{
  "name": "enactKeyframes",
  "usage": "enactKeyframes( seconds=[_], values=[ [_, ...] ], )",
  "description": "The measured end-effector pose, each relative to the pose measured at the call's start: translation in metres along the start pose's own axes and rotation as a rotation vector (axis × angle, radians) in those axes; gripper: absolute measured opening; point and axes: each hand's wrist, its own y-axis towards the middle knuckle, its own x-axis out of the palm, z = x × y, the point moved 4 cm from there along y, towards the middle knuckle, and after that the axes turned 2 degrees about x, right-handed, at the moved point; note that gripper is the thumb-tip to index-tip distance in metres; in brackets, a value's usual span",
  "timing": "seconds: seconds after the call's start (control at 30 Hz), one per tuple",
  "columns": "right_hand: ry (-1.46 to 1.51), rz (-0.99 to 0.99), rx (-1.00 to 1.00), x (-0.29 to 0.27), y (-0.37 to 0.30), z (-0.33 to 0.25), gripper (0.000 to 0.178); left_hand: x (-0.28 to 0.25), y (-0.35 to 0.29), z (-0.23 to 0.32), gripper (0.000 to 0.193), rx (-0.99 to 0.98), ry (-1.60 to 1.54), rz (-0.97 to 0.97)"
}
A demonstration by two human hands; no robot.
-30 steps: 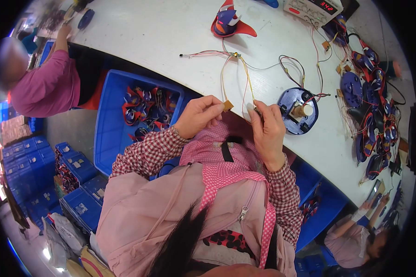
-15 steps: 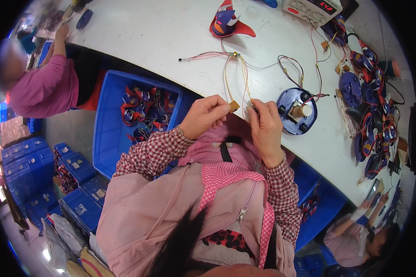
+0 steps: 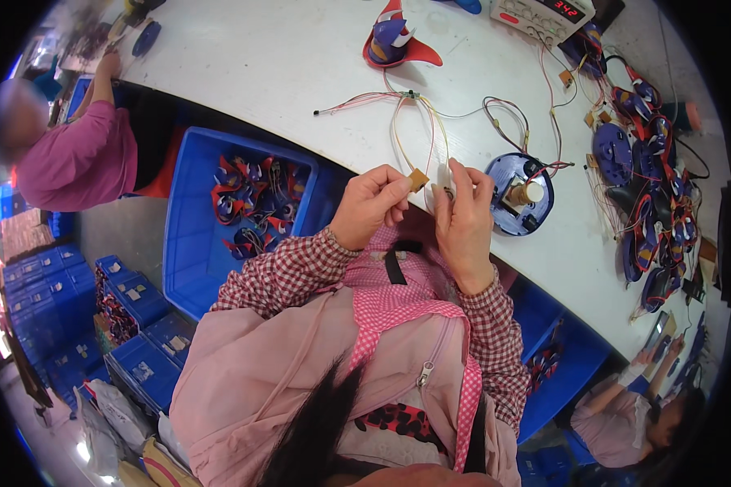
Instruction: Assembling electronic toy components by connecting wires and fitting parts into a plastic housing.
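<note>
My left hand [image 3: 370, 207] pinches a small tan circuit board [image 3: 417, 179] between thumb and fingertips, above the table's near edge. Beside it, my right hand [image 3: 465, 223] is closed on the end of thin wires [image 3: 444, 138]; the small part at its fingertips is mostly hidden. These wires run up to a little green circuit board [image 3: 410, 95] on the table, where red, yellow and grey leads meet. Behind that stands a purple toy head with a red collar [image 3: 389, 42]. To the right of my right hand lies a round purple shell [image 3: 505, 219] with parts inside.
A power supply [image 3: 540, 18] stands at the far right of the white table [image 3: 244, 65]. Many wired toy parts [image 3: 646, 191] lie heaped along the right side. At my left is a blue bin [image 3: 179, 219] holding toy heads. Two other people sit nearby.
My left hand has moved slightly right with the tan board, nearer my right hand. The right fingers have shifted and lifted a little at the wire end.
</note>
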Motion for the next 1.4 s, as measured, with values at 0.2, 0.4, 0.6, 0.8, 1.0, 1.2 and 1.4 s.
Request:
enactKeyframes(
  seconds=[0.2, 0.4, 0.6, 0.8, 1.0, 1.2, 1.4],
  values=[
    [0.103, 0.057, -0.079, -0.007, -0.005, -0.003, 0.027, 0.005, 0.002, -0.006, 0.016, 0.011, -0.099, 0.075],
    [0.185, -0.007, -0.136, 0.003, -0.002, -0.006, 0.019, 0.013, 0.001, -0.01, 0.016, 0.014, -0.177, 0.071],
    [0.178, 0.047, -0.218, 0.003, -0.002, -0.006, 0.018, 0.016, 0.001, -0.014, 0.017, 0.008, -0.252, 0.085],
    [0.204, 0.045, -0.212, 0.009, -0.006, -0.004, 0.017, 0.014, 0.0, -0.018, 0.017, 0.008, -0.253, 0.101],
    [0.206, 0.067, -0.216, 0.008, -0.008, 0.002, 0.017, 0.018, 0.003, -0.02, 0.016, 0.028, -0.219, 0.116],
    [0.152, 0.132, -0.27, -0.04, -0.022, -0.007, 0.031, 0.011, -0.003, -0.007, 0.023, 0.108, 0.08, 0.147],
    [0.106, 0.215, 0.172, -0.094, -0.005, 0.032, 0.047, 0.088, 0.01, 0.04, 0.078, 0.983, 1.085, -0.129]
  ],
)
